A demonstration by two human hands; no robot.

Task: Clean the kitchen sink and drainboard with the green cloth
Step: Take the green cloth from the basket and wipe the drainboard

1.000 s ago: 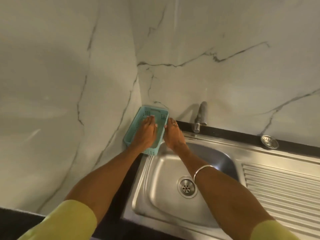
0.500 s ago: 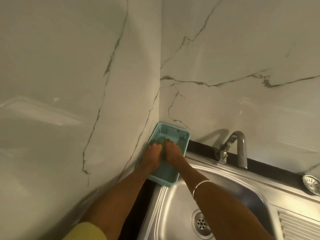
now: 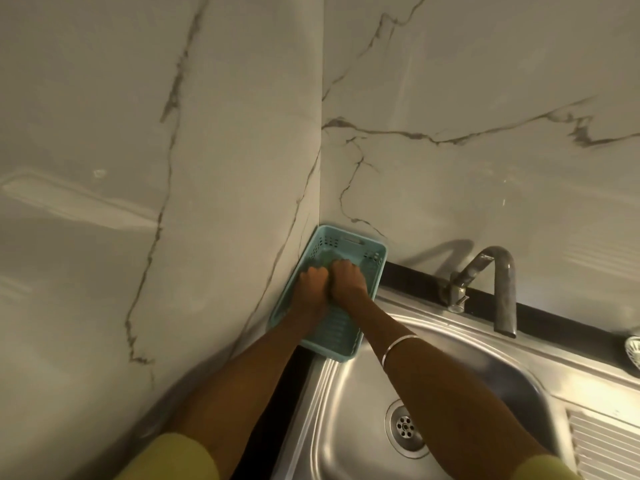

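A teal plastic basket (image 3: 347, 238) sits in the wall corner at the sink's far left. Both of my hands are inside it, side by side. My left hand (image 3: 309, 289) and my right hand (image 3: 347, 283) have their fingers curled down onto the green cloth (image 3: 325, 263), of which only a sliver shows past the knuckles. The steel sink (image 3: 346, 393) with its drain (image 3: 404, 427) lies below my right forearm. The ribbed drainboard (image 3: 606, 448) is at the lower right edge.
A grey tap (image 3: 500, 271) arches over the basin's back rim. A small metal strainer (image 3: 634, 351) lies at the right edge. Marble walls close off the left and the back. A dark counter strip runs behind the sink.
The view has moved closer to the corner. My right hand has come off the sink rim into the basket, and both hands' fingers have curled down together.
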